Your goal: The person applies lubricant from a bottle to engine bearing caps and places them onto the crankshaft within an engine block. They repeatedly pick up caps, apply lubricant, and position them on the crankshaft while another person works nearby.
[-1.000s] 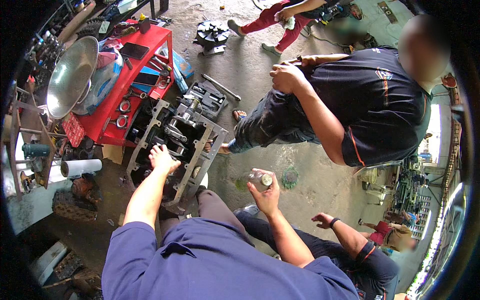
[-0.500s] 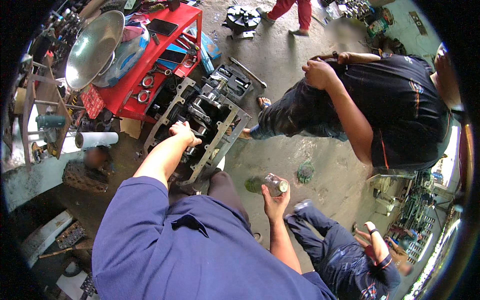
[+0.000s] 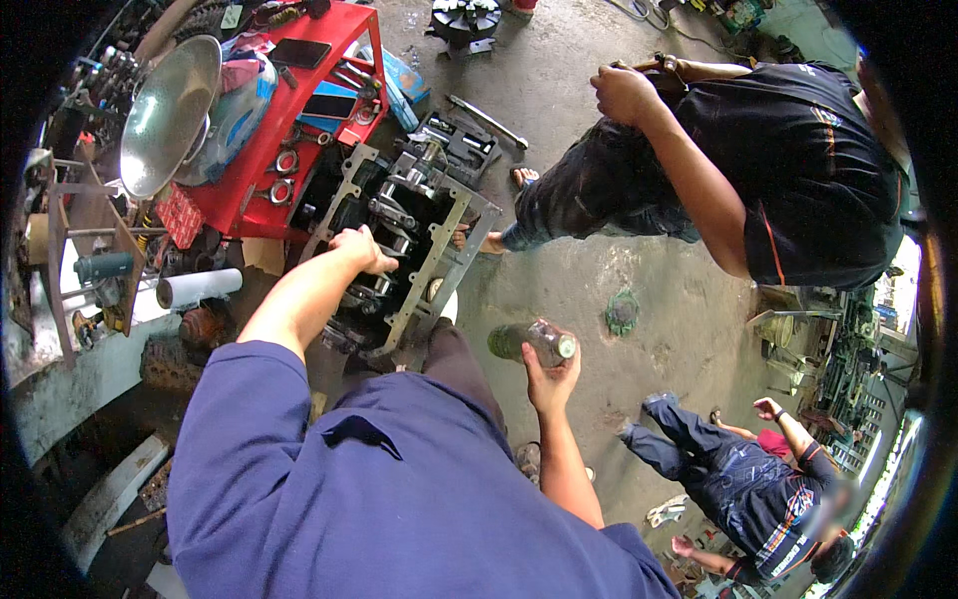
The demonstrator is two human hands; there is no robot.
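Observation:
An engine block (image 3: 439,255) stands in front of me with its crankcase facing up and a metal crankshaft (image 3: 391,212) lying along it. My left hand (image 3: 363,250) reaches down onto the crankshaft, its fingers bent over the metal and partly hidden. To the right of the block, my right hand (image 3: 552,371) is closed around a clear bottle (image 3: 509,342). Greenish liquid shows inside the bottle, which lies tilted nearly level with its round pale end toward the right.
Left of the block, a red cart (image 3: 225,205) carries phones, connecting rods and a large metal bowl (image 3: 172,115). A tool case (image 3: 461,140) and a long wrench (image 3: 487,120) lie beyond. One co-worker (image 3: 798,180) stands at right, another (image 3: 748,489) lower right. A green object (image 3: 621,312) lies on the floor.
My view has shifted slightly. My left hand stays at the crankshaft and my right hand still holds the bottle. The lower-right co-worker has moved farther right; the red-trousered person has mostly left view.

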